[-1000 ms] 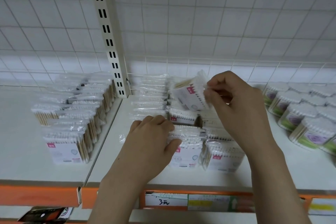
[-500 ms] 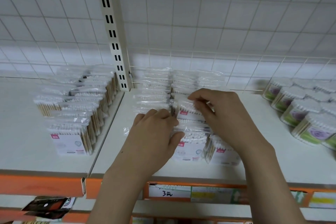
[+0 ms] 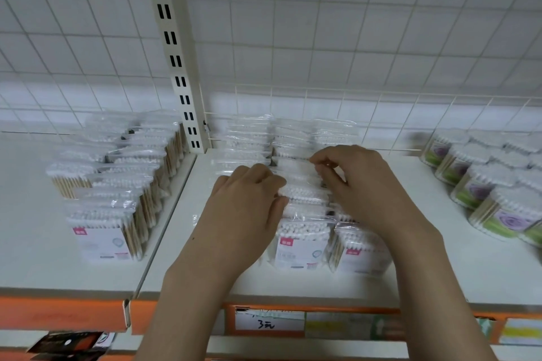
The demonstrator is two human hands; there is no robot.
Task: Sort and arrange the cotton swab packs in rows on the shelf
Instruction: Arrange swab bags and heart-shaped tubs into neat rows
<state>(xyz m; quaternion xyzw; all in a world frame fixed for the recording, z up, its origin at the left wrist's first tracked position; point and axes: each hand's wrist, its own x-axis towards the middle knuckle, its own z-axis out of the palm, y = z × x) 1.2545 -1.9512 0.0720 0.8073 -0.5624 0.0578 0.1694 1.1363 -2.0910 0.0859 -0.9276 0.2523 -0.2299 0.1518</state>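
1. Clear plastic cotton swab packs [image 3: 302,193] stand upright in three close rows on the middle of a white shelf [image 3: 457,267], running from the front edge back to the wire grid at the rear.
2. The front pack of the middle row [image 3: 302,249] shows white swab tips along its top and a white label with a small red mark; the front pack of the right row [image 3: 362,255] stands just beside it, touching.
3. The left hand [image 3: 243,214] rests over the left row, knuckles up, its fingers curled against the left side of the middle row and its thumb pressed to a pack there. It grasps the packs from that side.
4. The right hand [image 3: 363,184] reaches over the right row, fingers bent down, with fingertips pinching the top edge of a pack in the middle of the stack.
5. The two hands sit either side of the middle row, near each other but apart.
6. To the left, beyond a slotted upright post [image 3: 176,61], a neighbouring shelf board holds more swab packs [image 3: 117,184] of the same kind in two rows.
7. To the right, well apart from the hands, round swab tubs [image 3: 498,202] with purple and green labels lie tilted in rows.
8. Behind everything is a white wire grid back panel [image 3: 322,38].
9. Below the shelf runs an orange front rail [image 3: 58,313] carrying a price tag [image 3: 268,321] with handwriting.
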